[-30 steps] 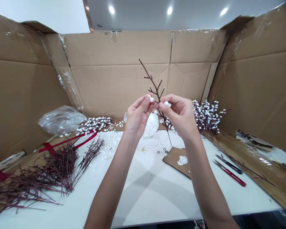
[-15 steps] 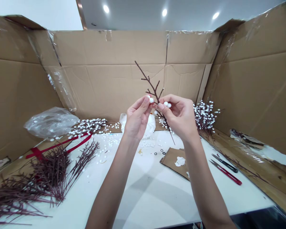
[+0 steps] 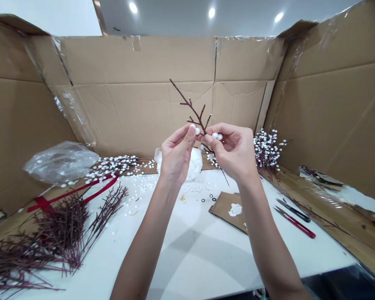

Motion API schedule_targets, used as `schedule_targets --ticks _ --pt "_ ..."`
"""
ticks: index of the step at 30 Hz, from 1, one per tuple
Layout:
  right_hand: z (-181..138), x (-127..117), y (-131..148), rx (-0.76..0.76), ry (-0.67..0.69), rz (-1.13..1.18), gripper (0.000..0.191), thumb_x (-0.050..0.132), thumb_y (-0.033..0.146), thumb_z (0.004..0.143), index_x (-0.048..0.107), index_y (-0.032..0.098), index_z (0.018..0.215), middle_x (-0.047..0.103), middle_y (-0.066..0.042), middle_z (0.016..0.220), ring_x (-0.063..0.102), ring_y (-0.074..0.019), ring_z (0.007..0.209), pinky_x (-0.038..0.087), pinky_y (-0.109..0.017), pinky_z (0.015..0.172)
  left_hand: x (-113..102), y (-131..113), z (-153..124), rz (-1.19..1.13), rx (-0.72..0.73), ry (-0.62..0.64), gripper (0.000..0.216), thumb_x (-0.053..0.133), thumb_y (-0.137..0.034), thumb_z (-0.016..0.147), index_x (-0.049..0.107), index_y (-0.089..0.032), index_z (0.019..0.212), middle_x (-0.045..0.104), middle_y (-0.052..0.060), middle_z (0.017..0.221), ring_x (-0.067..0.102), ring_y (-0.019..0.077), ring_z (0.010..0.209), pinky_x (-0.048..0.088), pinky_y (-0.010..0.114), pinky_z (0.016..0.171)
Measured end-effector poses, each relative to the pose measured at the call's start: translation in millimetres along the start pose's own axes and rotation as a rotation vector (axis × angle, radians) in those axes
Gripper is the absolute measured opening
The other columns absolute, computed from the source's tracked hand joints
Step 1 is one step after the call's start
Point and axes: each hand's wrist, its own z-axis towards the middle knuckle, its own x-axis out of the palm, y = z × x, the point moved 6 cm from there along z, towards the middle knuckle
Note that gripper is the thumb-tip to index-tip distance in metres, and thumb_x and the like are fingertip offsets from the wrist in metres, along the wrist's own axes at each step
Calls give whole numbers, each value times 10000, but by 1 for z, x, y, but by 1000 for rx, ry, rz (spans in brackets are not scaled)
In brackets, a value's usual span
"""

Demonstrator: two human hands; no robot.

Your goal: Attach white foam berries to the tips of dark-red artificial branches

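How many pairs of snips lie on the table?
2: the black snips and the red snips lie side by side at the right of the table, red ones nearer the person. Others may be hidden behind the arms.

bare left forearm point(image 3: 145, 233) and right forearm point(image 3: 264, 233) angled inward, left hand point(image 3: 178, 152) and right hand point(image 3: 234, 152) raised mid-view, close together, fingers point(image 3: 222, 128) curled, both thumbs point(image 3: 211, 141) in pinch grip

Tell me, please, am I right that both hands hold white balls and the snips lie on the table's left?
Left is wrong: the head view shows red snips and black snips on the right of the table. The left hand and right hand hold white balls.
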Motion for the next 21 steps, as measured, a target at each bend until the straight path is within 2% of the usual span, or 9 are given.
schedule_targets --ticks 14,21 --pt "-1 -2 2 13 -41 -37 115 577 78 711 619 158 640 609 20 617 539 -81 571 450 -231 549 1 1 -1 59 36 15 160 805 -255 599 731 -188 724 708 -3 749 653 98 762 490 226 812" --pt "1 0 -4 137 15 63 89 660 213 720 620 167 655 602 19 621 550 -92 591 457 -233 554 -1 3 0 68 35 -24 174 790 -258 623 730 -192 772 712 7 793 659 125 808 483 270 834"
